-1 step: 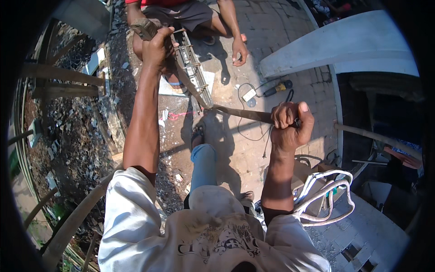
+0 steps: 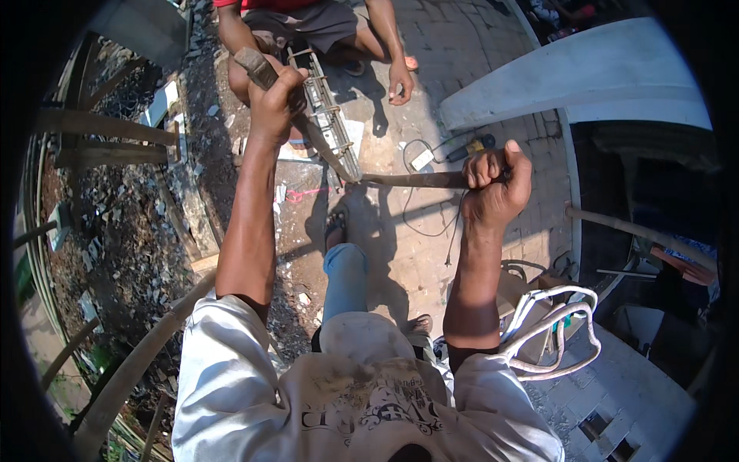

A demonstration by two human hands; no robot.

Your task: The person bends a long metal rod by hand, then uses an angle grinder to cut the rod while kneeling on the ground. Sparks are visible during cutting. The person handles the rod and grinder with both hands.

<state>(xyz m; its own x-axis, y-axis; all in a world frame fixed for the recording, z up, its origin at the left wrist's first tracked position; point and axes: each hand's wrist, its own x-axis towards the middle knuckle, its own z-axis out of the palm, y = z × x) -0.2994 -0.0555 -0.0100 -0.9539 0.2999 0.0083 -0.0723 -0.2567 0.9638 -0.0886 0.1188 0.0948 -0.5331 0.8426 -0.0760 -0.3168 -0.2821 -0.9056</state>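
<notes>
Two long dark arms, spread wide and meeting at a joint, look like a bolt cutter (image 2: 416, 180). My left hand (image 2: 275, 96) is closed round its far-left arm, whose blocky end sticks out above the fist. Around the other arm, at the right, my right hand (image 2: 496, 185) is wrapped with the thumb up. The joint lies at the near end of a narrow steel rebar cage (image 2: 329, 115); whether the jaws bite a rod is too small to tell. Beyond the cage squats a co-worker, whose hanging hand (image 2: 400, 83) is apart from the cutter.
A yellow-black power tool (image 2: 481, 145) and a white power strip (image 2: 422, 160) with cords lie on the paving at right. Rubble (image 2: 115, 231) and wooden poles (image 2: 123, 369) border the left. A thick white beam (image 2: 585, 69) juts in from the right; looped white hose (image 2: 562, 331) lies near my right elbow.
My left hand has shifted slightly right and nearer, and my right hand has moved a little farther away. Both keep their grip. The co-worker's hanging hand has moved slightly left.
</notes>
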